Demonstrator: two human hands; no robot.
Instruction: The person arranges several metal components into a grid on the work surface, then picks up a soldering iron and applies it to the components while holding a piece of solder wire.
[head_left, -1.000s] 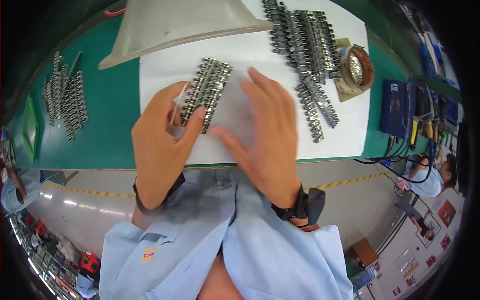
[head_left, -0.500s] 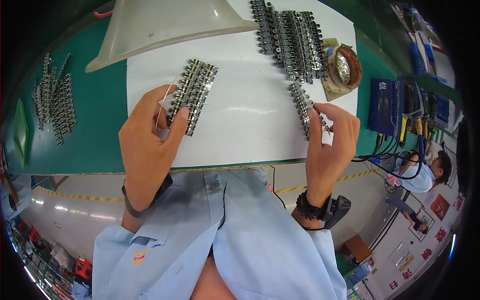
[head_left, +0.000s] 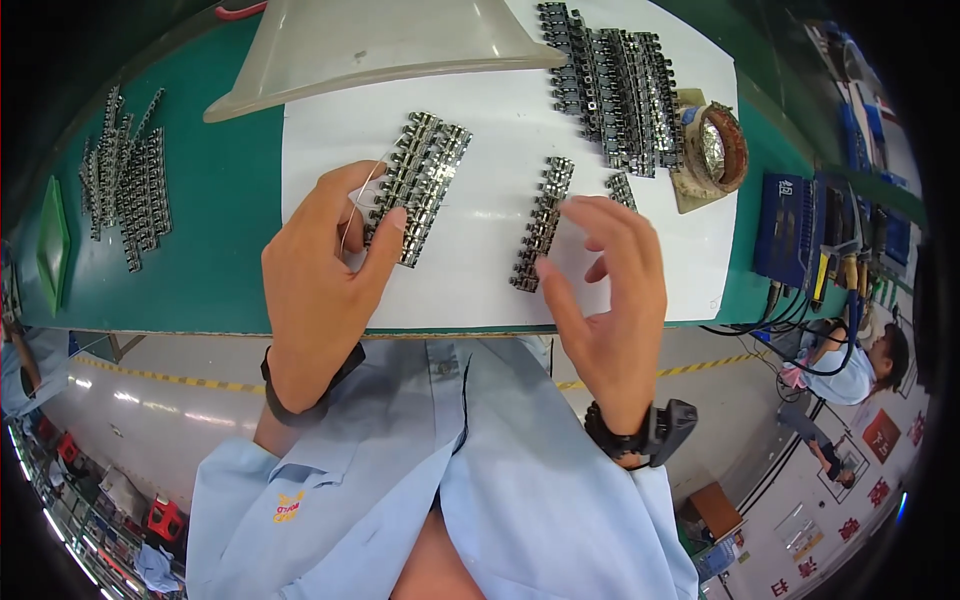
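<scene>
My left hand (head_left: 325, 275) is closed, thumb and fingers on the near-left side of a block of silvery metal connector strips (head_left: 425, 185) laid side by side on the white sheet. A thin pale wire (head_left: 350, 215) loops by its fingers. My right hand (head_left: 615, 285) has its thumb and fingers apart beside a single connector strip (head_left: 543, 225) that lies tilted on the sheet. Its fingertips are at that strip's right edge; whether they touch is hard to tell. Another short strip (head_left: 621, 190) shows partly behind the right fingers.
Many more strips (head_left: 620, 95) lie in rows at the far right, next to a round brown-rimmed holder (head_left: 722, 145). A translucent tray (head_left: 390, 55) stands at the back. Loose strips (head_left: 128, 190) and a green dish (head_left: 53, 245) lie left. A blue box with cables (head_left: 787, 225) sits right.
My right hand has moved left and its fingers have spread. A single strip now lies nearer the left-hand block. The left hand keeps its hold; the whole view has shifted slightly.
</scene>
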